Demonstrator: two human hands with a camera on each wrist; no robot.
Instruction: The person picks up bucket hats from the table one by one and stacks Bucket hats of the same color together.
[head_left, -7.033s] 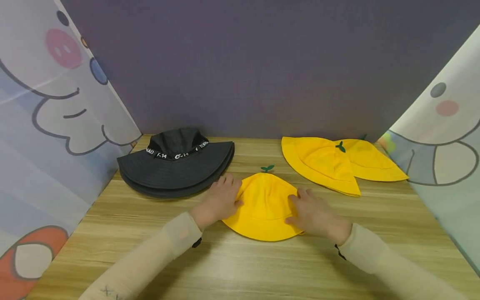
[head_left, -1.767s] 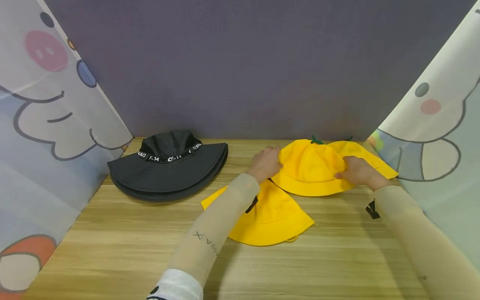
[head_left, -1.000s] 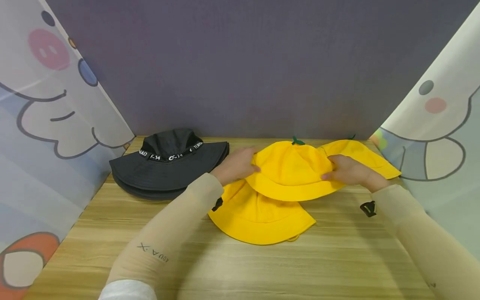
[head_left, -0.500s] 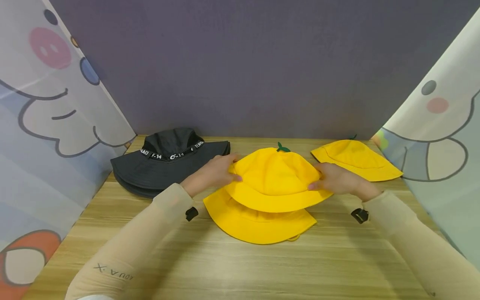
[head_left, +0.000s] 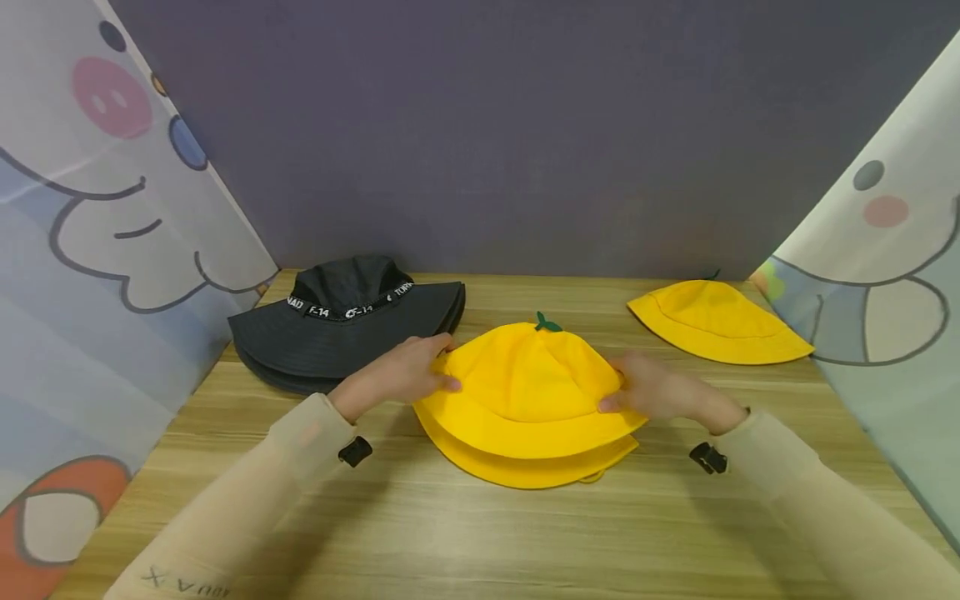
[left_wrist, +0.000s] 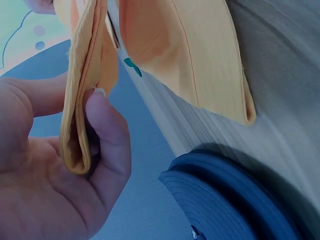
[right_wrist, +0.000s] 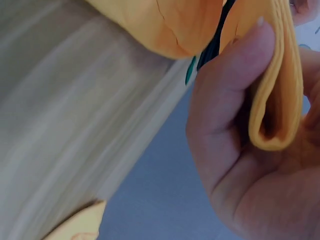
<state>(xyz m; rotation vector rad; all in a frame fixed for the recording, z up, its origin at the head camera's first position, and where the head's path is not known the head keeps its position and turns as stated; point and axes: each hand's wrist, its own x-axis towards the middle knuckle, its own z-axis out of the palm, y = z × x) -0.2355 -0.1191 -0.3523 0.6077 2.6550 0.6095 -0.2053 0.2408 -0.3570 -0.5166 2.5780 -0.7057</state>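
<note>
A yellow bucket hat (head_left: 525, 383) with a green sprout on its crown is held between my two hands. My left hand (head_left: 401, 372) pinches its left side, thumb in front, and the folded brim (left_wrist: 80, 100) shows between thumb and fingers in the left wrist view. On the opposite side my right hand (head_left: 660, 390) pinches the brim (right_wrist: 277, 100) the same way. Directly beneath is a second yellow bucket hat (head_left: 517, 477), lying on the table; only its lower brim shows in the head view. Its crown is hidden by the held hat.
Stacked black bucket hats (head_left: 345, 333) with a lettered band sit at the back left. Another yellow bucket hat (head_left: 720, 321) lies at the back right of the wooden table (head_left: 480, 542). A grey panel (head_left: 510, 133) closes off the back, with printed cloths at both sides.
Both hands took the front hat of the right-hand pair and carried it left and toward me, over the middle hat. One yellow hat stays at the back right.
</note>
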